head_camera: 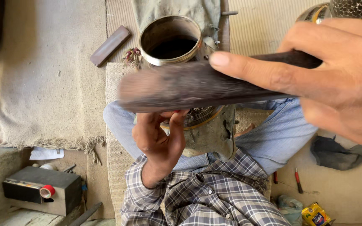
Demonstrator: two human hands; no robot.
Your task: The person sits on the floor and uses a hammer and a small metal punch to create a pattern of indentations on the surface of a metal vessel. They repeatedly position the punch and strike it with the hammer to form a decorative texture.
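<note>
My right hand is close to the camera at the right and grips a dark flat tool, a long blurred blade or file, with the forefinger stretched along it. Under the tool a round metal vessel with an open mouth lies across my lap on a grey cloth. My left hand is curled against the vessel's lower side, just below the tool. I sit cross-legged in blue jeans and a checked shirt. A second patterned metal piece shows at the top right behind my right hand.
A dark rectangular bar lies on the rug at upper left. A black box with a red-rimmed tape roll sits at lower left. Red-handled tools and a yellow packet lie on the floor at lower right.
</note>
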